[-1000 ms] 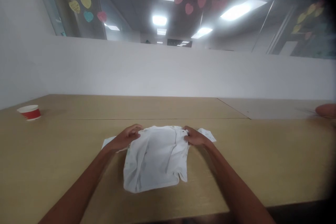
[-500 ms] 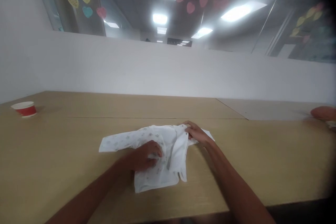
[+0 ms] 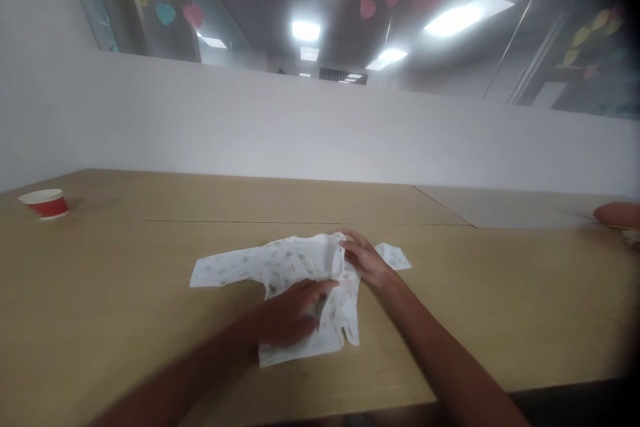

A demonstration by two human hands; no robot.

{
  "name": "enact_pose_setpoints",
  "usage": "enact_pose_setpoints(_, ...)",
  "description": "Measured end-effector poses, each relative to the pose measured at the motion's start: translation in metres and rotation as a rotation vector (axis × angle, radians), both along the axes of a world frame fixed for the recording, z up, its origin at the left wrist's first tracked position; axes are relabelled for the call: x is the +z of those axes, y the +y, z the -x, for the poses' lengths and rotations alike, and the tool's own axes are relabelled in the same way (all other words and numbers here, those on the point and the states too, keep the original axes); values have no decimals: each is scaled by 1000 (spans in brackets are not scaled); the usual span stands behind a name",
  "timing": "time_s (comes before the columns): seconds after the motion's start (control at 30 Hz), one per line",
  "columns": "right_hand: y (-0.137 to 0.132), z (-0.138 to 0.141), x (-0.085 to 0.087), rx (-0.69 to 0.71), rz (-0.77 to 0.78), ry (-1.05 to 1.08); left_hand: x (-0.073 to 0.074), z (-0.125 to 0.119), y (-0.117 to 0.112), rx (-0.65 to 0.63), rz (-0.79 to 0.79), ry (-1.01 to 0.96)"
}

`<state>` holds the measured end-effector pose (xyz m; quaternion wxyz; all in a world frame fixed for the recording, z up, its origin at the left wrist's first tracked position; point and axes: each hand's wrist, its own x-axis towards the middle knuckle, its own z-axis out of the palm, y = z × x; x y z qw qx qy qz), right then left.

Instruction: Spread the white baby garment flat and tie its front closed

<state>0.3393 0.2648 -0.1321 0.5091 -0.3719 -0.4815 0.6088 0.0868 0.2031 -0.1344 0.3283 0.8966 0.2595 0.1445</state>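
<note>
A small white baby shirt (image 3: 287,267) with a scattered print lies on the wooden table, one sleeve stretched out to the left. Its other sleeve (image 3: 394,256) shows partly beyond my right wrist. My right hand (image 3: 364,259) pinches the front edge of the shirt near the neckline. Over the lower front rests my left hand (image 3: 295,313), its index finger stretched along the front panel and its thumb apart. The hand and forearm hide part of the shirt's left side.
A red and white paper bowl (image 3: 45,204) stands at the far left of the table (image 3: 150,320). A reddish-brown rounded object (image 3: 617,214) sits at the right edge. Behind the table rises a white wall (image 3: 260,127) below a window with heart-shaped notes.
My right hand has shifted left with the shirt's front edge, laying the panel over more. My left hand has slid right and its fingers have straightened. The right sleeve shows more.
</note>
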Motion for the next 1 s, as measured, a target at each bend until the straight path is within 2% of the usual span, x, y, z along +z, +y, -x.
enact_pose_setpoints(0.17, -4, 10, -3, 58, -39, 43, 4, -14, -15, -136, -194, 21)
enact_pose_setpoints(0.27, -3, 12, -8, 139, -104, -85, 0, -17, -15, -129, -185, -65)
enact_pose_setpoints(0.33, 0, 12, -15, 147, -128, -219, -1, -18, -15, -83, -58, -172)
enact_pose_setpoints(0.43, 5, 12, -22, 110, -156, -347, 6, -18, -14, -50, 253, -293)
enact_pose_setpoints(0.5, 7, 11, -24, 97, -173, -366, 16, -17, -15, -146, 401, -343)
enact_pose_setpoints(0.57, 9, 9, -24, 91, -179, -380, 25, -13, -15, -254, 422, -322)
enact_pose_setpoints(0.6, 9, 9, -24, 89, -178, -392, 27, -11, -15, -267, 396, -275)
enact_pose_setpoints(0.67, 9, 8, -23, 90, -176, -420, 25, -7, -15, -217, 260, -143)
enact_pose_setpoints(0.8, 9, 9, -24, 130, -215, -482, 7, 1, -13, -79, -108, 62)
enact_pose_setpoints(0.9, 8, 8, -25, 154, -257, -520, 5, 9, -11, -57, -156, 145)
enact_pose_setpoints(1.0, 9, 7, -25, 170, -258, -554, 18, 19, -8, -44, -118, 218)
